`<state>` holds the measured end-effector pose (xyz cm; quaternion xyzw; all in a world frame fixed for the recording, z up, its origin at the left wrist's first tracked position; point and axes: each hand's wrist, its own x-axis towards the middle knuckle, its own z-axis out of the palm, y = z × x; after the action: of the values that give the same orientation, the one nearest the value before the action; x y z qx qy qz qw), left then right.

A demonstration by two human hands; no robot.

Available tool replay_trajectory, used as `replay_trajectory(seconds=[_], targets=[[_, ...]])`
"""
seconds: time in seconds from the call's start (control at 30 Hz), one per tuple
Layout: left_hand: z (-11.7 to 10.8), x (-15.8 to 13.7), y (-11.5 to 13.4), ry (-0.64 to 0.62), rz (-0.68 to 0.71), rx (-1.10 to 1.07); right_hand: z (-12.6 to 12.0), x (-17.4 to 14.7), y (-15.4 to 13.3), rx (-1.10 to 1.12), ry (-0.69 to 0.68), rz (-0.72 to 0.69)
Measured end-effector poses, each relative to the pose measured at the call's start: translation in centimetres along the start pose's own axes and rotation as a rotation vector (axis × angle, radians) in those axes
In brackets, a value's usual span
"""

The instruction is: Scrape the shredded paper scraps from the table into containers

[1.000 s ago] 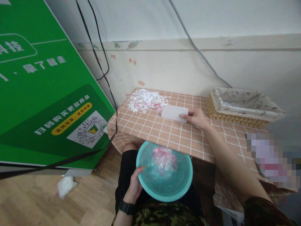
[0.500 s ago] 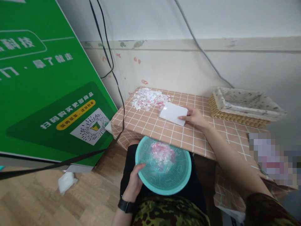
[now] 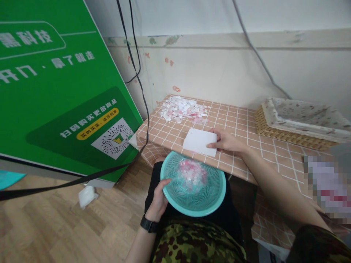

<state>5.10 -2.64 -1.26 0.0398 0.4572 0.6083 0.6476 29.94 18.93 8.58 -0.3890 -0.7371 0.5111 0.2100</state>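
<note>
My left hand [image 3: 159, 197] grips the left rim of a turquoise plastic colander [image 3: 216, 202], held at my lap just under the table's front edge. White and pink paper scraps [image 3: 193, 175] lie in the middle of the colander. In my right hand [image 3: 226, 141] is a flat white card [image 3: 200, 142], pinched at its right end. The card rests low over the tabletop near the front edge, above the colander. Behind it, a spread pile of white and pink paper scraps [image 3: 182, 109] lies on the checked tablecloth [image 3: 236, 126].
A wicker basket [image 3: 298, 135] with a cloth lining stands at the table's back right. A large green sign panel [image 3: 63, 91] leans on the left, with black straps [image 3: 144, 95] hanging beside it. A crumpled white bag [image 3: 87, 196] lies on the wooden floor.
My right hand has drawn the white card away from the scrap pile toward the table's front edge. My left hand still holds the colander. The view has shifted slightly.
</note>
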Motion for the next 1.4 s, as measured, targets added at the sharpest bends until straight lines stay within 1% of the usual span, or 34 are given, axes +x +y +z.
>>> replay_trajectory(seconds=[0.13, 0.17, 0.2, 0.23, 0.27, 0.3, 0.4, 0.43, 0.5, 0.53, 0.6, 0.67, 0.73, 0.8, 0.87, 1.0, 1.07, 1.13, 1.2, 1.27, 1.33, 1.4], targets=[[0.1, -0.1, 0.3, -0.005, -0.016, -0.011, 1.2, -0.6, -1.4, 0.083, -0.259, 0.046], [0.1, -0.1, 0.4, -0.008, -0.020, -0.014, 1.2, -0.7, -1.6, 0.102, -0.289, 0.045], [0.1, -0.2, 0.5, -0.011, -0.023, -0.016, 1.1, -0.6, -1.6, 0.120, -0.284, 0.036], [0.1, -0.3, 0.5, -0.013, -0.026, -0.018, 0.7, -0.5, -1.4, 0.136, -0.235, 0.018], [0.1, -0.3, 0.5, -0.017, -0.028, -0.020, 0.1, -0.2, -1.1, 0.146, -0.144, -0.003], [0.0, -0.3, 0.5, -0.021, -0.030, -0.020, -0.7, 0.1, -0.5, 0.147, -0.020, -0.028], [-0.2, -0.3, 0.2, -0.016, -0.025, -0.011, -3.7, 0.9, 1.9, 0.058, 0.453, -0.074], [-0.3, -0.3, 0.1, -0.012, -0.023, -0.009, -4.7, 1.1, 2.6, 0.011, 0.587, -0.101], [-0.4, -0.2, -0.1, -0.016, -0.027, -0.012, -6.4, 1.2, 3.7, -0.121, 0.768, -0.123], [-0.4, -0.2, -0.2, -0.022, -0.032, -0.014, -6.9, 1.1, 4.0, -0.212, 0.832, -0.118], [-0.5, -0.2, -0.2, -0.036, -0.043, -0.018, -7.4, 0.8, 4.0, -0.411, 0.897, -0.087], [-0.4, -0.2, -0.1, -0.046, -0.055, -0.019, -7.3, 0.6, 3.7, -0.572, 0.912, -0.042], [-0.4, -0.3, 0.0, -0.055, -0.065, -0.025, -6.9, 0.7, 3.3, -0.650, 0.905, 0.001], [-0.4, -0.4, 0.0, -0.053, -0.069, -0.037, -6.5, 1.0, 3.4, -0.660, 0.882, 0.011], [-0.3, -0.4, 0.0, -0.046, -0.060, -0.045, -6.4, 1.4, 3.7, -0.635, 0.862, -0.009], [-0.2, -0.5, 0.0, -0.049, -0.057, -0.030, -6.9, 2.2, 4.8, -0.557, 0.913, -0.039], [-0.1, -0.5, 0.1, -0.047, -0.059, -0.020, -7.0, 2.2, 5.0, -0.468, 0.897, -0.040], [-0.1, -0.5, 0.1, -0.040, -0.056, -0.016, -7.0, 2.0, 4.8, -0.313, 0.805, -0.034], [-0.2, -0.4, 0.2, -0.037, -0.051, -0.016, -6.8, 1.6, 4.3, -0.146, 0.675, -0.029], [-0.3, -0.3, 0.1, -0.040, -0.049, -0.016, -6.5, 1.3, 3.8, -0.033, 0.586, -0.030], [-0.4, -0.3, 0.1, -0.044, -0.047, -0.016, -6.1, 1.1, 3.5, 0.020, 0.570, -0.040], [-0.4, -0.2, 0.0, -0.039, -0.043, -0.019, -5.8, 1.0, 3.3, 0.022, 0.593, -0.052]])
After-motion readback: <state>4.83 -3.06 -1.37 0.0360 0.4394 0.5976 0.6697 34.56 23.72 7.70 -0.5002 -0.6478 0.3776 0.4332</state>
